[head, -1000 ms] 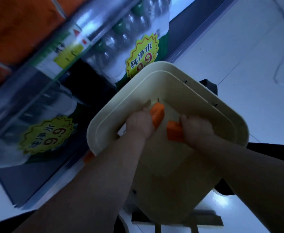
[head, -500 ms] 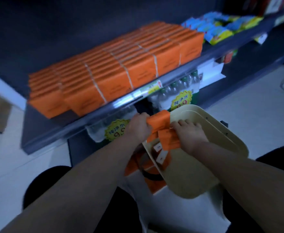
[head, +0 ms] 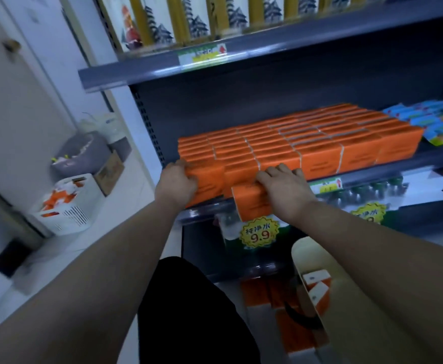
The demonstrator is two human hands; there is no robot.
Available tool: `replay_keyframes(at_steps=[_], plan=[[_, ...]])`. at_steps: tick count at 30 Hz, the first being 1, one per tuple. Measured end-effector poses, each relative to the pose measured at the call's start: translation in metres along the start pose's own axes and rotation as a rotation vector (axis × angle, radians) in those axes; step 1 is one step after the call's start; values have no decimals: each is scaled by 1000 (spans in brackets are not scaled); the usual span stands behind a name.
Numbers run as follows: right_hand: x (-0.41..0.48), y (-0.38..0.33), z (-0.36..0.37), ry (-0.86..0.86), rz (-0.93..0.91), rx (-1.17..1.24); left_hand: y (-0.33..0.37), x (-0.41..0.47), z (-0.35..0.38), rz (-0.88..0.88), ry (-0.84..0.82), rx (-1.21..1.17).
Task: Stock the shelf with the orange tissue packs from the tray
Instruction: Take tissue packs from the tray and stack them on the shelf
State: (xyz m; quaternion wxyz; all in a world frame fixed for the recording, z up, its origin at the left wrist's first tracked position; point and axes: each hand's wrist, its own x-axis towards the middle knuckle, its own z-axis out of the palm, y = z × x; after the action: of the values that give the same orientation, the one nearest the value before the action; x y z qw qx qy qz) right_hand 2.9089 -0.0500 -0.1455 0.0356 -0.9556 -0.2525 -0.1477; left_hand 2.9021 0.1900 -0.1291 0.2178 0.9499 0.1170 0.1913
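Orange tissue pack [head: 251,204] in right hand [head: 287,191] grip, left hand [head: 175,183] grasping another, 9.9 sticker [head: 259,233]

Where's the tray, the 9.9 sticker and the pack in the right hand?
tray [head: 301,249]: head view, its cream rim.
9.9 sticker [head: 259,232]: head view, its yellow middle.
pack [head: 250,204]: head view, its orange front, left of the right hand [head: 284,190].

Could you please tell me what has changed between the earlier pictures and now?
Both hands lifted from the tray up to the shelf: the left hand carries the left pack to the row's end, the right hand brings the right pack to the lip. Each keeps its grip; stocked rows unchanged.
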Motion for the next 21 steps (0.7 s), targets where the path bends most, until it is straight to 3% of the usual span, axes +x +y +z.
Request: replay_keyframes(at_steps=[6, 12, 21], plan=[[32, -23, 5, -12, -58, 58, -39, 43, 7, -35, -70, 24], [62, -41, 12, 50, -102, 73, -58, 79, 32, -37, -88, -114], [97, -63, 29, -3, -126, 121, -79, 99, 56, -72, -39, -309]])
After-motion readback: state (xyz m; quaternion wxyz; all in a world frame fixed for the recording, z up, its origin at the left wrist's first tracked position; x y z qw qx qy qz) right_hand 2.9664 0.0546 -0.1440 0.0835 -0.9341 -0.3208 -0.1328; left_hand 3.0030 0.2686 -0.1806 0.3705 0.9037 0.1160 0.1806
